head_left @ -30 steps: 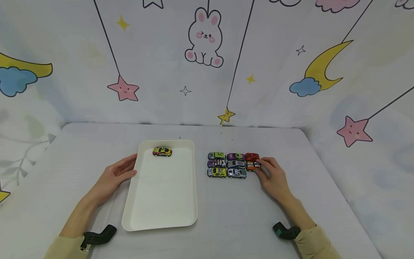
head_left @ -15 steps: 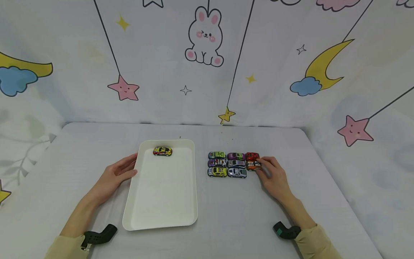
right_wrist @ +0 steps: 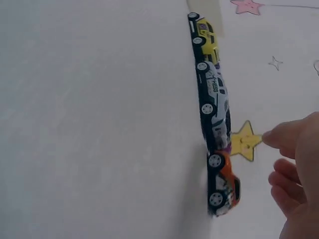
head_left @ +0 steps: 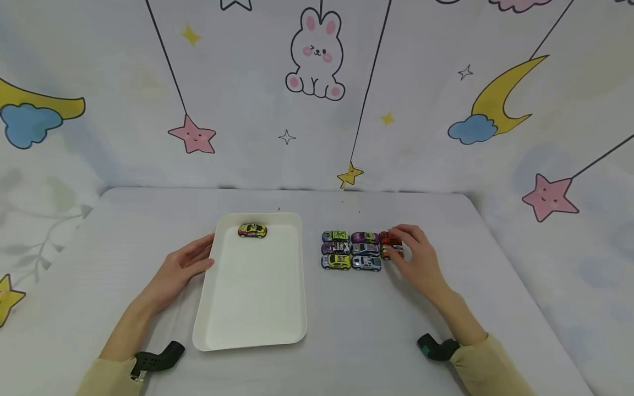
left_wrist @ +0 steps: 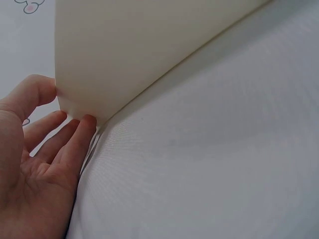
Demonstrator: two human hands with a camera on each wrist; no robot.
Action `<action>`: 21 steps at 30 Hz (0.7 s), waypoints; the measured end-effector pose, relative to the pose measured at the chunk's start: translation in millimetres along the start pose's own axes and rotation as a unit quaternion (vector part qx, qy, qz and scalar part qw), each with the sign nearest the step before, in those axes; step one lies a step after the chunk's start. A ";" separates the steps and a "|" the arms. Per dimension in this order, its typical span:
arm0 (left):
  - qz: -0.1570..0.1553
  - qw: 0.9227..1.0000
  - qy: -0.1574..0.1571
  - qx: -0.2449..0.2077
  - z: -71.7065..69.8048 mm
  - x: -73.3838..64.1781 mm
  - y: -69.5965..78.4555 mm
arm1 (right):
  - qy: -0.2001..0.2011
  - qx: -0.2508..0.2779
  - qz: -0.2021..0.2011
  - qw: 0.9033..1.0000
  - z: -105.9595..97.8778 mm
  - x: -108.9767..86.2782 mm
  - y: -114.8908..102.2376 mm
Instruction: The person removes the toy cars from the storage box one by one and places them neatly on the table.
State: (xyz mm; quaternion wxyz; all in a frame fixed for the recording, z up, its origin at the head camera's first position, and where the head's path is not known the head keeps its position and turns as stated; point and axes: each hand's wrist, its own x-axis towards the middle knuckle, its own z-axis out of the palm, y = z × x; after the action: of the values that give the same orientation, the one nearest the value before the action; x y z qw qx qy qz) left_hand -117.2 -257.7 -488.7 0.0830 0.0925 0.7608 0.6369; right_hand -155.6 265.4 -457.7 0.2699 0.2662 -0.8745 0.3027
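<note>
On the table, my left hand (head_left: 175, 275) is at the left side of a white tray (head_left: 250, 330), thumb and fingertips against its rim. In the left wrist view the fingers (left_wrist: 79, 144) meet the tray's outer wall. A yellow toy car (head_left: 252, 230) sits in the tray near its far end. My right hand (head_left: 418, 258) is over the right end of a block of toy cars, fingers spread above the red car (head_left: 390, 238) and the orange car (head_left: 393, 252), which it partly covers. The right wrist view shows a gap between hand and orange car (right_wrist: 222, 184).
Left of the red and orange cars, several others stand packed in rows, among them a purple one (head_left: 365, 237), a silver one (head_left: 366, 263) and a yellow one (head_left: 335, 262). A patterned cloth backdrop (head_left: 247, 110) rises behind the table.
My right hand has come off the orange car and moved slightly back toward the red car. The left hand stays at the tray. The head view has shifted a little.
</note>
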 end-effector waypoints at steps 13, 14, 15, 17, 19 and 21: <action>0.001 1.000 0.001 -0.003 -3.4 -0.8 0.2 | -0.133 0.060 -0.010 0.989 52.9 67.2 -85.3; 0.001 1.000 0.000 -0.005 -3.3 -0.8 0.3 | -0.143 0.060 -0.007 0.988 57.9 71.1 -91.1; 0.001 1.000 0.000 -0.007 -3.2 -0.6 0.0 | -0.149 0.061 -0.008 0.987 63.2 74.7 -96.5; 0.000 1.000 0.001 -0.011 -2.7 0.1 -0.2 | -0.164 0.064 -0.004 0.984 71.4 81.7 -108.1; 0.002 1.000 -0.002 -0.015 -2.5 0.1 -0.1 | -0.176 0.065 0.003 0.982 79.4 87.8 -119.5; 0.005 1.000 -0.002 -0.014 -2.8 0.0 0.5 | -0.184 0.069 0.008 0.981 88.2 93.5 -129.6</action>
State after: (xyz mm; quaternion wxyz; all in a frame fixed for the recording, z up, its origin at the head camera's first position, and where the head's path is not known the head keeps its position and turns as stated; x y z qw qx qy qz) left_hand -117.9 -260.2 -487.8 0.0823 0.0965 0.7509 0.6481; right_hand -168.2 90.2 -407.8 0.0834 0.3281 -0.8884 0.3100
